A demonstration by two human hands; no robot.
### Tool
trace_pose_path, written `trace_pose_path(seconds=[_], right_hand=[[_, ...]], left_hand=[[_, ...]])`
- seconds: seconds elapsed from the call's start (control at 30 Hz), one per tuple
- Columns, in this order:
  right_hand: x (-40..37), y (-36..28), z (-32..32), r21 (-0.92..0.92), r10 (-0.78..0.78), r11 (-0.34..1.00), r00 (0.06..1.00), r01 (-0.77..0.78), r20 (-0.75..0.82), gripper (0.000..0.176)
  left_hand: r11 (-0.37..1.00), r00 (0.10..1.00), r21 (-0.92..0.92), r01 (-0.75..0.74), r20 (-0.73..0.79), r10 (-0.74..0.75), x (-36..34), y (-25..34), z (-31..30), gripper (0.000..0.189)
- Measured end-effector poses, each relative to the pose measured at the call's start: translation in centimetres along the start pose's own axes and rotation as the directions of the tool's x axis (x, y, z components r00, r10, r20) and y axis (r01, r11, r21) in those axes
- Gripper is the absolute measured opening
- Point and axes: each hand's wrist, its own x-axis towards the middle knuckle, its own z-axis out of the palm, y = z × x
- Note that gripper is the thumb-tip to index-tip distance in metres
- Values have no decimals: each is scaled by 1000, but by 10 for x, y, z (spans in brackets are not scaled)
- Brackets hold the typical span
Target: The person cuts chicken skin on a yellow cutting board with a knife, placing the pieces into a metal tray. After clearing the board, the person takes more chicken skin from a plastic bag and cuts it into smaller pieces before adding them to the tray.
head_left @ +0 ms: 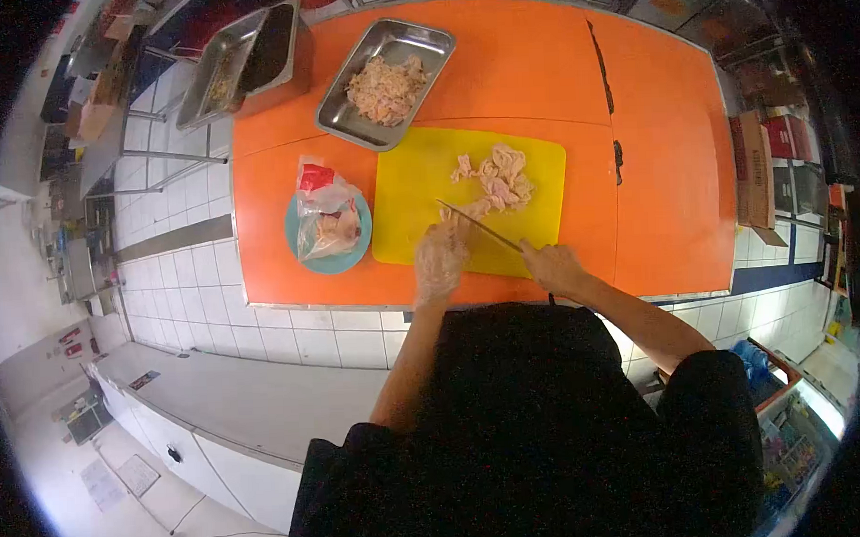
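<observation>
My left hand (440, 259), in a clear plastic glove, is closed at the near edge of a pale strip of raw chicken (473, 208). The strip lies on a yellow cutting board (404, 189). Wrapped round the handle of a knife (490, 231), my right hand (555, 267) holds the blade slanting across the strip, its tip pointing up and left past my left fingers. Farther up the board is a heap of raw chicken pieces (505, 178). My left fingertips are partly hidden by the glove and meat.
Beyond the board, a steel tray (432, 43) holds chopped chicken (386, 90). Left of the board, a blue plate (356, 258) carries a plastic bag (316, 199) with meat inside. A deep steel pan (295, 60) stands at the orange table's (527, 66) far left corner.
</observation>
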Motion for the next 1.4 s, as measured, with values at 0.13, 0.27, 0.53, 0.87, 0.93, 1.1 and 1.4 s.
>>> trace_pose_path(seconds=[0.13, 0.27, 0.53, 0.87, 0.93, 1.1, 1.4], right_hand=[[21, -1, 23, -17, -53, 999, 990, 51, -133, 35], [60, -42, -11, 24, -57, 998, 993, 59, -105, 46], [96, -54, -6, 19, -113, 992, 963, 121, -246, 32], [-27, 18, 9, -132, -1, 991, 1000, 1, 7, 21], [-17, 5, -1, -96, 11, 995, 1000, -10, 13, 19], [27, -5, -7, -86, 92, 990, 981, -108, -171, 24], [0, 4, -9, 82, 184, 982, 961, -171, -205, 31]], left_hand=[[988, 983, 2, 153, 100, -152, 3, 10, 15, 19], [995, 990, 41, 87, 103, -91, -2, 13, 10, 20], [982, 953, 106, 159, 242, -181, -3, 3, 16, 17], [924, 923, -23, 382, 67, -380, -3, 14, 9, 33], [946, 944, 31, 324, 49, -325, -1, 16, 8, 34], [910, 908, -13, 415, 66, -413, 7, 20, 8, 42], [900, 899, -26, 435, 80, -432, 39, -11, 21, 24]])
